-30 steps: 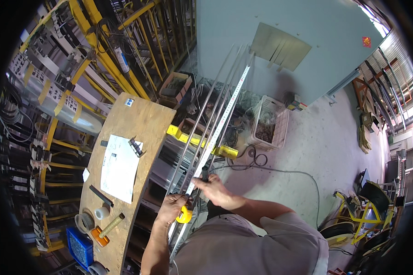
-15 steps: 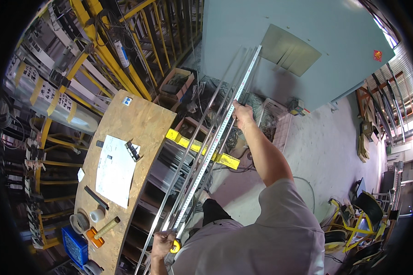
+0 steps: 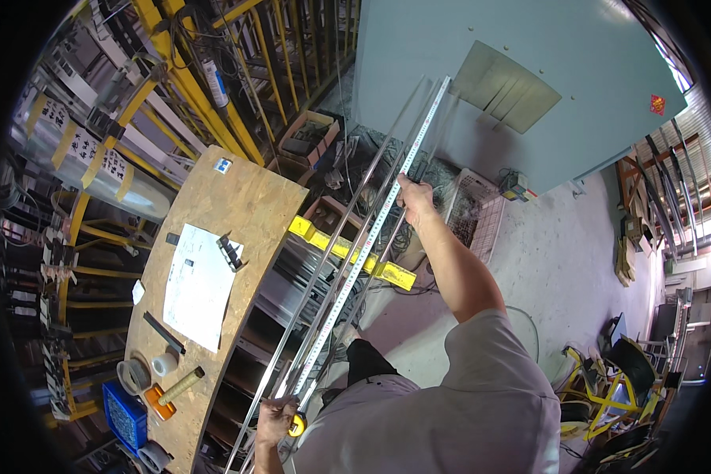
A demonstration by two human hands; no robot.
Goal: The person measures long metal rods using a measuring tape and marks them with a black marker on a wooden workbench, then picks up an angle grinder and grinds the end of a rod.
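My left hand (image 3: 274,419) is closed at the lower middle, with the yellow tape measure (image 3: 296,425) at its right side. From there the white blade (image 3: 347,286) runs out along several long, shiny metal bars (image 3: 314,280), up towards the grey-green cabinet. Farther along, my right hand (image 3: 415,197) is wrapped round a bar beside the blade, arm stretched out. Both hands' fingertips are partly hidden. Beneath the bars lies a yellow crosspiece (image 3: 353,254) of a support.
To the left stands a wooden table (image 3: 254,183) bearing a paper sheet (image 3: 200,288), a black bracket (image 3: 230,253), tape rolls and a blue bin (image 3: 125,419). A grey-green cabinet (image 3: 419,47) stands ahead. Boxes and a white crate (image 3: 482,217) sit on the floor; spools (image 3: 632,363) stand at right.
The whole view has shifted slightly. Both hands keep nearly the same places along the bars, and the tape blade stays drawn out.
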